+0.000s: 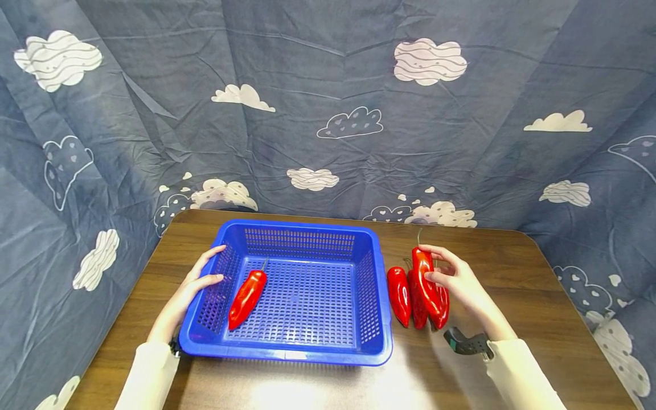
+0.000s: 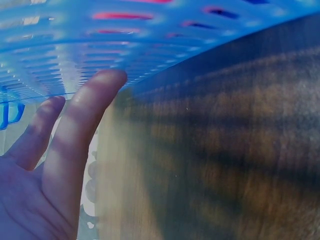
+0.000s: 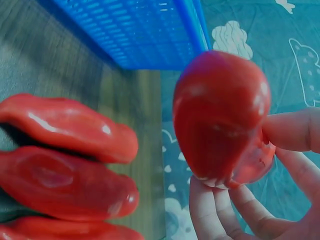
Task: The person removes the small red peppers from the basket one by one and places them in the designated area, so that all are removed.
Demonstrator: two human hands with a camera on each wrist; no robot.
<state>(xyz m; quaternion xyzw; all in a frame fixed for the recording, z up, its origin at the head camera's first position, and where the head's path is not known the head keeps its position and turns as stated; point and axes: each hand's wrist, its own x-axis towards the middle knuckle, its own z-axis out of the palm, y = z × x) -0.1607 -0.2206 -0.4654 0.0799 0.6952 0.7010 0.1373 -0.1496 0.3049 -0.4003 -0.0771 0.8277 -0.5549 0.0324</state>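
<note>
A blue plastic basket (image 1: 284,356) with slotted walls stands on the table, and one red chili pepper (image 1: 248,300) lies inside at its left. My left hand (image 1: 185,293) grips the basket's left rim, with two digits over the rim in the head view. In the left wrist view, other fingers (image 2: 75,130) lie along the outer wall. On the basket's right side, my right hand (image 1: 453,279) holds another red chili pepper (image 1: 424,273) between thumb and fingers, stem pointing away. Beneath and beside it, three more red peppers (image 3: 65,127) lie side by side on the table.
The brown wooden table (image 1: 512,296) reaches back to a dark curtain (image 1: 348,154) printed with white clouds. A black wrist device (image 1: 467,341) sits at the right sleeve. The basket's right wall stands close to the leftmost loose pepper.
</note>
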